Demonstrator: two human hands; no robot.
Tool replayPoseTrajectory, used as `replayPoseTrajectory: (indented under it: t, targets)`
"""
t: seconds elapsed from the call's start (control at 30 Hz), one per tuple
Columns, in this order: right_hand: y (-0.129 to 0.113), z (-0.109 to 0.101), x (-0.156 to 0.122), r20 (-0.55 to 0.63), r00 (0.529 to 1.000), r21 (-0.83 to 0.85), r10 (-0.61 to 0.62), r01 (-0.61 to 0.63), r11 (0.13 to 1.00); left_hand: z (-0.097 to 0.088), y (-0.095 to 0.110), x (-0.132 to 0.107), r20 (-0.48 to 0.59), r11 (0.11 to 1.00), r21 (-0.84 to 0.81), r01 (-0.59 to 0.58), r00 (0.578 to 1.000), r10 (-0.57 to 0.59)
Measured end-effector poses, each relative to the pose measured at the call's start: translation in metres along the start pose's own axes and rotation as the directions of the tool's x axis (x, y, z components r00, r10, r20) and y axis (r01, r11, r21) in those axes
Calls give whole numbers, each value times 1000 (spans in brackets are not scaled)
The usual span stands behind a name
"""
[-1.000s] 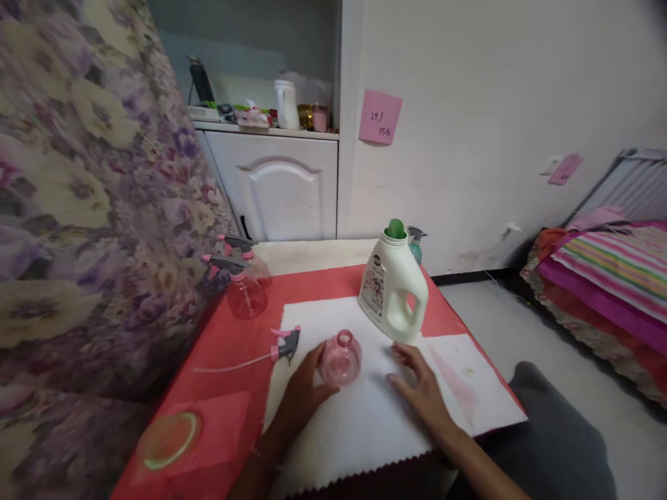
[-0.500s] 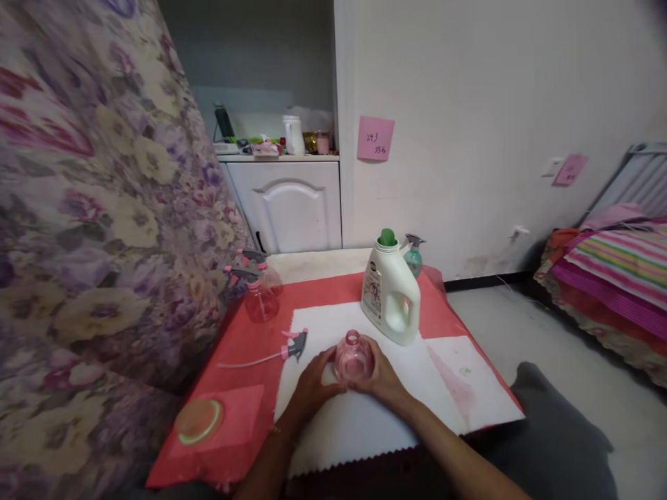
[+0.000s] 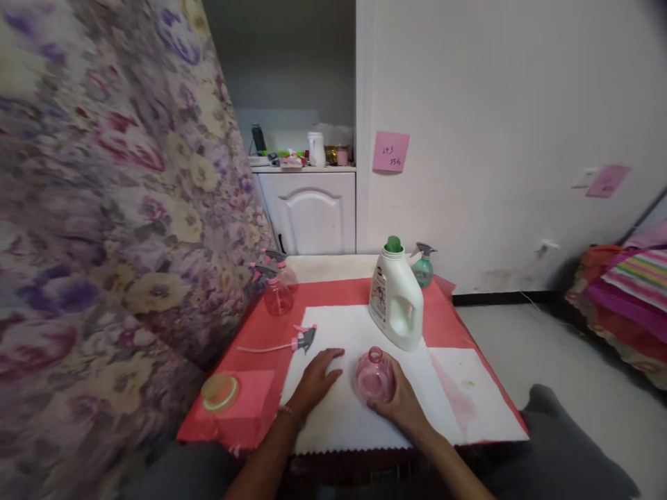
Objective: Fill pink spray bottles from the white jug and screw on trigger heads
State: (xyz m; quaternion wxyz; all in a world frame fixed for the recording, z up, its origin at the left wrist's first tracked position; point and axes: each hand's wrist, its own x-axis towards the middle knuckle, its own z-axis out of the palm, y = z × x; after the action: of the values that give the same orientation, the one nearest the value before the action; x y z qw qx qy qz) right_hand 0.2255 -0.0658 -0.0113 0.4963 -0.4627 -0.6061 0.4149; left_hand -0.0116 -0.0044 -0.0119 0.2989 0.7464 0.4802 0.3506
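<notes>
My right hand is wrapped round a small pink see-through bottle with no top, standing upright on the white cloth. My left hand lies flat and open on the cloth just left of the bottle, not touching it. A loose pink and grey spray head with a long tube lies beyond my left hand. A white detergent jug with a green cap stands behind the bottle.
Two pink spray bottles stand at the table's far left, a teal spray bottle behind the jug. A round lid lies on the red tablecloth near left. A flowered curtain hangs left; a bed is right.
My left hand has let go of the pink bottle and now rests flat on the cloth. My right hand holds the bottle alone, shifted slightly right. The camera has drawn back.
</notes>
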Motion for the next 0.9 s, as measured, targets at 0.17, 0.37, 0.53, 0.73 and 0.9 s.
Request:
replayPoseTrajectory:
  t: [0.17, 0.37, 0.53, 0.73, 0.9]
  targets:
    - [9, 4, -2, -14, 1000, -29, 6, -7, 1000, 2, 6, -14, -68, 999, 37, 24, 997, -21]
    - [9, 3, -4, 22, 1000, -9, 6, -6, 1000, -28, 14, -33, -229, 982, 146, 117, 970, -82]
    - [6, 6, -7, -35, 999, 0, 5, -5, 1000, -61, 7, -21, -335, 920, 323, 222, 936, -108]
    - [11, 8, -9, -10, 999, -12, -31, 31, 999, -58, -4, -2, -295, 816, 477, 326, 934, -200]
    - [13, 7, -7, 18, 999, -44, -40, 40, 998, -60, 7, 7, -273, 728, 556, 402, 915, -297]
